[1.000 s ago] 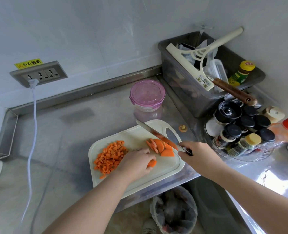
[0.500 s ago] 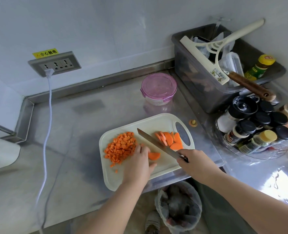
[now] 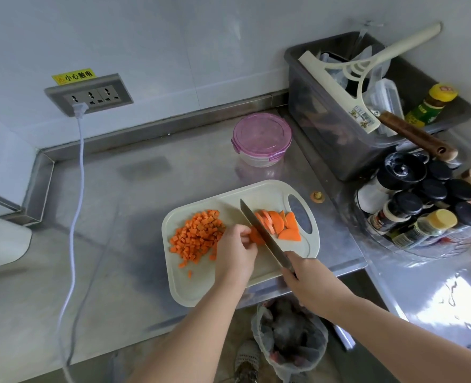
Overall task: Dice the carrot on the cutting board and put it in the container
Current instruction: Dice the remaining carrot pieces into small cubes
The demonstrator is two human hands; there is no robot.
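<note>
Head view. Pinned under curled left hand point(image 3: 235, 248): one carrot slice point(image 3: 255, 236), on cutting board point(image 3: 195, 288) at front edge of bench point(image 3: 112, 222). Gripped in right hand point(image 3: 309, 277): knife point(image 3: 262, 233), blade immediately right of slice, long axis running back-left. Lidded container point(image 3: 262, 138) near back edge.

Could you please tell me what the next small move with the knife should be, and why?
Probably press the knife down through the carrot slice that the left hand pins, since the right hand holds the blade at its edge and uncut slices wait beyond it.
</note>
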